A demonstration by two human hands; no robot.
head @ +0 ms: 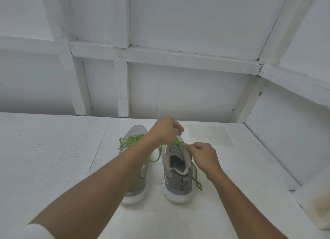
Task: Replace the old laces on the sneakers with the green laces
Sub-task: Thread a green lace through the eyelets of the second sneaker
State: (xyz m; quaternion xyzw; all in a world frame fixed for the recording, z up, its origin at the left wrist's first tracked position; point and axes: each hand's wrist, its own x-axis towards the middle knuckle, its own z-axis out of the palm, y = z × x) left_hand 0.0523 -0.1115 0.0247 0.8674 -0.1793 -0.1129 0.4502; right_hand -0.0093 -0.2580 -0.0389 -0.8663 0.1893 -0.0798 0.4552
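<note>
Pinching the green lace (177, 142) just above the right sneaker (178, 182), the left hand (165, 130) has its fingers (178, 127) curled. The right hand (205, 155) fingers (192, 148) pinch the lace at the collar. The left sneaker (135, 131) stands beside them on the worktop (53, 149).

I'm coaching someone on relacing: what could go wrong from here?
The left hand pinches the green lace above the right sneaker, steadied only by the right hand pinching its collar; a hard tug might tip it. The loose end beside the heel looks long, so ends may finish uneven. The left sneaker's lace loops under the forearm could snag.
</note>
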